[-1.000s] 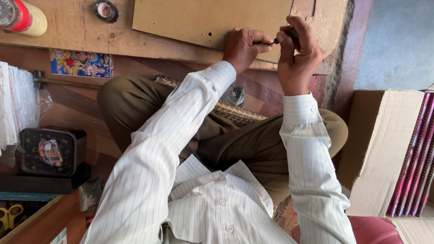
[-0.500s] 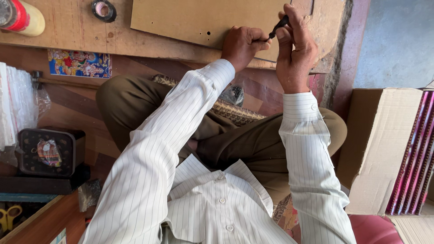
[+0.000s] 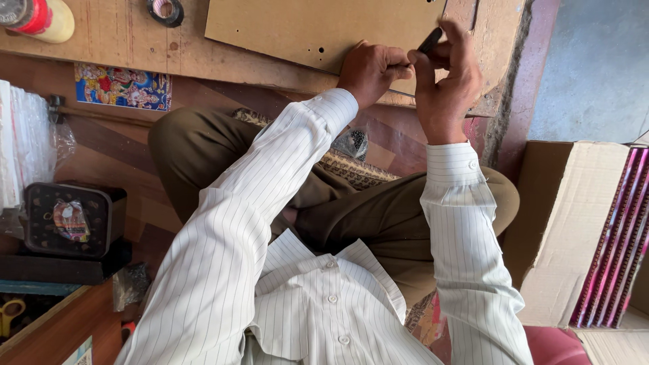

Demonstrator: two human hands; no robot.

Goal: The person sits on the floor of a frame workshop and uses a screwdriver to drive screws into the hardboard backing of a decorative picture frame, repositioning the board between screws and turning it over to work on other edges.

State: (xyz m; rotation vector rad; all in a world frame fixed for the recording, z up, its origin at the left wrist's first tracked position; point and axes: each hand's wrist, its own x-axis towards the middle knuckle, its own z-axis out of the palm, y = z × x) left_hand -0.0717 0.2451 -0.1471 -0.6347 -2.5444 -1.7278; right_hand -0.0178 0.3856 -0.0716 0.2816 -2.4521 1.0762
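My left hand (image 3: 370, 70) is closed at the near edge of a brown cardboard sheet (image 3: 318, 27) that lies on a low wooden board (image 3: 122, 47); its fingertips pinch something thin that I cannot make out. My right hand (image 3: 446, 74) is right beside it, fingers wrapped round a small dark tool (image 3: 430, 40) whose black end sticks up past the thumb. The two hands touch at the fingertips. Both arms wear white striped sleeves.
A roll of tape (image 3: 165, 10) and a red and yellow tube (image 3: 37, 17) lie on the board at the far left. A black box (image 3: 74, 220) stands at left. An open cardboard carton (image 3: 574, 230) with pink-edged books (image 3: 618, 243) stands at right.
My right hand has tilted the dark tool upward, from level between the hands to pointing up. The left hand has stayed at the sheet's edge.
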